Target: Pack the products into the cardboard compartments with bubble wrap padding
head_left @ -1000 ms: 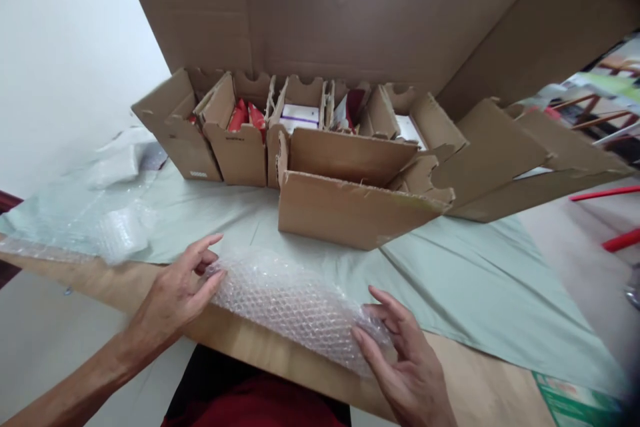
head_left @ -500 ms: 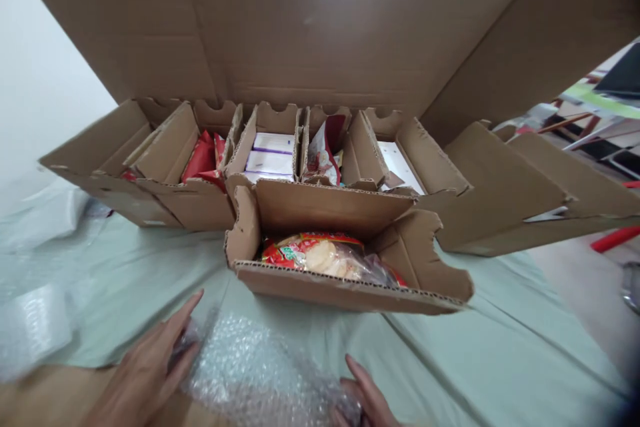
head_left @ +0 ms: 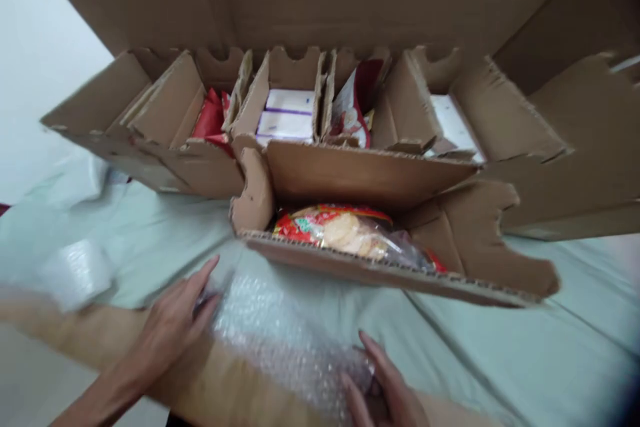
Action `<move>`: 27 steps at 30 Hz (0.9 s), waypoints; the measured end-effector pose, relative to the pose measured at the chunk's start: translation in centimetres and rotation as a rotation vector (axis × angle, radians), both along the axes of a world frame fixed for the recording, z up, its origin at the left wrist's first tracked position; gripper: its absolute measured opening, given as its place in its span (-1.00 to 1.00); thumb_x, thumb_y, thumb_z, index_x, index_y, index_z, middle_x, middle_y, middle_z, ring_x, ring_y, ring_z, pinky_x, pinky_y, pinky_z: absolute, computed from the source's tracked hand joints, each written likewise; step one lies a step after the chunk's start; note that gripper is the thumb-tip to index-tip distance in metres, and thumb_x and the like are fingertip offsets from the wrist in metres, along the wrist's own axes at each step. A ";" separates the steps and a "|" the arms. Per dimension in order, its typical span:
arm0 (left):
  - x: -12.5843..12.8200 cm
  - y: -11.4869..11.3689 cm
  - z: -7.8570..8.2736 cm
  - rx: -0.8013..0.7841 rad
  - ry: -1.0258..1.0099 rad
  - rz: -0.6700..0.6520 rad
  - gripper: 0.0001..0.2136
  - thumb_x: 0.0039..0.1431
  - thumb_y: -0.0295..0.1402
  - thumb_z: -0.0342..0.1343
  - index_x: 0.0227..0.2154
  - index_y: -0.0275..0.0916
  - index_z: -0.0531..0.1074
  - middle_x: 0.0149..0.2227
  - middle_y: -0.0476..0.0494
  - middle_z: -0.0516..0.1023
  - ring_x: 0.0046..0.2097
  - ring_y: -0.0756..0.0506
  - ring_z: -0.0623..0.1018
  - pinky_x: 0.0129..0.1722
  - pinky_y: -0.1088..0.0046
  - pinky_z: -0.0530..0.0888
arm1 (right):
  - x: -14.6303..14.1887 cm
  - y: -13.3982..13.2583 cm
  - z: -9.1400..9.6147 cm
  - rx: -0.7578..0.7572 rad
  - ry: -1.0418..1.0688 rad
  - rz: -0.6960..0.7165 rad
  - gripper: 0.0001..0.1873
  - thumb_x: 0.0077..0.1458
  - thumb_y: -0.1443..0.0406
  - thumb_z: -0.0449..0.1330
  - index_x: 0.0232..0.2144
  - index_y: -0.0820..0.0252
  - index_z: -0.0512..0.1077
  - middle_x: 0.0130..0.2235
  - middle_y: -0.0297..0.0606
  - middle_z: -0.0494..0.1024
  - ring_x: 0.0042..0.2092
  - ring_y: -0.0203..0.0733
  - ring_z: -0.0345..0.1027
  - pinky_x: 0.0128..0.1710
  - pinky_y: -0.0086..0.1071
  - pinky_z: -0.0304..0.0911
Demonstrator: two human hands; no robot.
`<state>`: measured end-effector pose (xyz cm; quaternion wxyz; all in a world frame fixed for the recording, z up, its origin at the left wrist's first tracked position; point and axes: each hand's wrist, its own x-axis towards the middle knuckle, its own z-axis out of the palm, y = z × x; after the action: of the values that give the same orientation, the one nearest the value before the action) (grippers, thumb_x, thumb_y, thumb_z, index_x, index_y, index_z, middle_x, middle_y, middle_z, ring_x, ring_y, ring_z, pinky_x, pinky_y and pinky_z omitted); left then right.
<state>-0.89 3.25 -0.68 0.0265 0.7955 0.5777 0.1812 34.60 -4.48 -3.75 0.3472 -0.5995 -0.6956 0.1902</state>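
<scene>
A clear sheet of bubble wrap [head_left: 285, 340] stretches between my two hands, slanting down to the right over the near edge of the cloth. My left hand [head_left: 175, 320] grips its left end between thumb and fingers, the index finger pointing up and away. At the right end, my right hand [head_left: 387, 383] is closed on the wrap, its lower part cut off by the frame. Just beyond the sheet sits an open cardboard tray [head_left: 350, 267] with a red snack bag [head_left: 345, 230] lying in it; the bag has a see-through window showing pale round pieces.
Behind stands a row of cardboard bins [head_left: 200, 163] holding red packets [head_left: 210, 117], white purple-edged packs [head_left: 287, 123], a dark red pouch [head_left: 367, 90] and a white box [head_left: 453, 123]. More bubble wrap [head_left: 77, 273] lies left on the pale green cloth [head_left: 200, 220].
The view has shifted, so the tray and bins appear higher and larger. Both hands still hold the bubble wrap, now seen over the tan near edge.
</scene>
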 end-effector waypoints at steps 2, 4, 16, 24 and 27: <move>0.2 0.4 0.6 0.023 -0.002 -0.012 -0.46 0.43 -0.32 -0.01 0.41 -0.17 0.09 -0.32 -0.06 0.59 -0.36 -0.11 0.60 -0.27 0.40 0.55 | -0.4 0.7 0.8 0.050 -0.055 0.020 -0.43 0.29 0.25 0.21 0.31 0.09 0.29 -0.10 -0.11 0.69 -0.24 -0.04 0.63 -0.24 -0.28 0.56; 0.2 1.0 1.2 0.070 0.004 -0.030 -0.48 0.40 -0.39 0.01 0.38 -0.23 0.14 -0.27 -0.11 0.61 -0.30 -0.14 0.60 -0.21 0.34 0.55 | -1.1 1.1 1.5 0.066 -0.085 0.017 -0.44 0.30 0.24 0.19 0.31 0.13 0.29 -0.09 -0.09 0.69 -0.28 -0.06 0.62 -0.26 -0.26 0.55; 1.5 4.5 2.7 0.122 0.020 -0.195 -0.57 0.25 -0.48 0.10 0.18 -0.38 0.39 -0.02 -0.41 0.56 -0.02 -0.31 0.56 -0.04 0.04 0.53 | -7.0 -6.0 6.2 -0.649 0.461 0.302 -0.56 0.34 -0.01 0.13 0.07 0.04 0.59 -0.30 -0.21 0.68 -0.29 -0.13 0.57 -0.20 -0.34 0.51; -0.3 -9.4 4.3 -0.282 -0.516 -0.576 -0.34 0.02 -0.54 0.04 0.27 -0.28 0.27 0.07 -0.33 0.56 0.17 -0.28 0.49 0.19 -0.05 0.45 | -7.5 -8.2 5.7 -0.863 0.609 0.227 -0.52 0.11 -0.12 0.32 -0.12 0.04 0.65 -0.11 -0.10 0.66 -0.08 0.03 0.55 -0.07 -0.18 0.49; -0.6 -11.6 3.6 -0.361 -0.562 -0.500 -0.18 0.02 -0.39 0.15 0.40 -0.20 0.07 0.19 -0.34 0.50 0.28 -0.35 0.41 0.29 -0.13 0.36 | -8.1 -6.2 6.6 -0.949 0.822 0.261 -0.47 0.11 -0.12 0.32 -0.03 0.08 0.59 -0.22 -0.15 0.64 -0.18 -0.02 0.58 -0.16 -0.22 0.50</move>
<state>-1.54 -8.31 2.89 0.3654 0.8135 0.3594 0.2748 26.46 -10.73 2.84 0.2565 -0.4764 -0.4130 0.7326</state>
